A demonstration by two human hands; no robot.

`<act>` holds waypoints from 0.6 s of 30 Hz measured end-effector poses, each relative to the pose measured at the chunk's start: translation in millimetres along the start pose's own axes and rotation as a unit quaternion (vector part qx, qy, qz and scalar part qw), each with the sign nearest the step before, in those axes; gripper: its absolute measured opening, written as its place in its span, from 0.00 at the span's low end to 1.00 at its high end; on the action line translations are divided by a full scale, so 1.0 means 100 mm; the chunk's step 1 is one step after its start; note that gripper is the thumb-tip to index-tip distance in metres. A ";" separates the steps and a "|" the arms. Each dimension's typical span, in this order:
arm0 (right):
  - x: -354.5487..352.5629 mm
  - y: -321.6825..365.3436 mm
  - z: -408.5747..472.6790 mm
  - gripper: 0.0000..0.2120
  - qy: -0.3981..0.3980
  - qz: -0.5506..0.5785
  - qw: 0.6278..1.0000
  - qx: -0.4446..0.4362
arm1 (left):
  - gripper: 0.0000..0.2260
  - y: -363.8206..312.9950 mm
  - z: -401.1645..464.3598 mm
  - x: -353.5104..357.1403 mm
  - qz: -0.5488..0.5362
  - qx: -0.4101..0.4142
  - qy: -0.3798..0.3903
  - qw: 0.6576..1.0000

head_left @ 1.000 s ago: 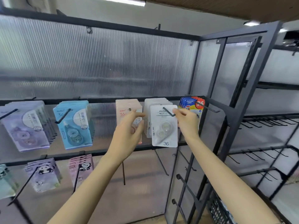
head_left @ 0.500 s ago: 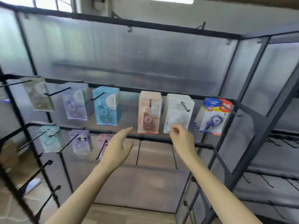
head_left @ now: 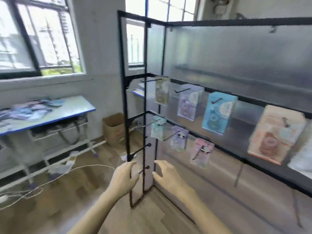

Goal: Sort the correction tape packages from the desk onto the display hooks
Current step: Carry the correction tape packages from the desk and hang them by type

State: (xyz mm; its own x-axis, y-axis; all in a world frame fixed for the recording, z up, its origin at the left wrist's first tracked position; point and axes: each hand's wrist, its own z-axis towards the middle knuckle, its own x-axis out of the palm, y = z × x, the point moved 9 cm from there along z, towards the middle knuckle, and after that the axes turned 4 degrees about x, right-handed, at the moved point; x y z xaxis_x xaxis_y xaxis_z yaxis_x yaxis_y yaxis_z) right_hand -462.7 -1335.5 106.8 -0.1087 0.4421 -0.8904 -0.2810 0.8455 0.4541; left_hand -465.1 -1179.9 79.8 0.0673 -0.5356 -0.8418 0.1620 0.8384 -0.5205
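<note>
Several loose correction tape packages [head_left: 28, 109] lie in a blurred heap on the blue-edged desk [head_left: 72, 108] at the left. On the black display rack [head_left: 125, 115], packages hang from hooks: a blue pack [head_left: 217, 114], a lilac pack [head_left: 190, 103], a peach pack [head_left: 275, 137], a mint pack [head_left: 157, 129] and a pink pack [head_left: 201, 152]. My left hand [head_left: 124, 179] and my right hand [head_left: 166, 174] hang low in front of the rack's left corner, fingers relaxed, holding nothing.
A cardboard box [head_left: 114, 129] stands on the wooden floor beside the rack's side panel. White cables [head_left: 55, 178] trail across the floor under the desk. Bare black hooks [head_left: 141, 149] stick out from the rack's left frame near my hands. Windows [head_left: 38, 36] fill the left wall.
My view has swung left from the rack's middle toward the desk. My right hand has let go of the white package, which stays on its hook, and both hands have dropped lower.
</note>
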 end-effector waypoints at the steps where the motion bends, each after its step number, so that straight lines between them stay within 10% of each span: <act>1: 0.06 0.15 0.13 0.24 0.000 -0.011 1.000 -0.021 | 0.31 0.15 0.00 -0.13 -0.001 -0.008 -0.020 1.000; 18: 1.58 2.39 2.45 0.23 0.090 -0.086 0.972 -0.199 | 0.25 2.90 0.40 -1.51 -0.022 -0.212 -0.120 0.970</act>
State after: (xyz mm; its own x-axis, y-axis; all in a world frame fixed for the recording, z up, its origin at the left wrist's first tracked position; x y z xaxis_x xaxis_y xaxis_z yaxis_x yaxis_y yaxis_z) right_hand -313.4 -990.5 82.5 -0.1812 0.2145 -0.9598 -0.6532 0.7033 0.2805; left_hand -388.6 -860.5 61.8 0.3056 -0.5380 -0.7856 -0.2452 0.7528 -0.6109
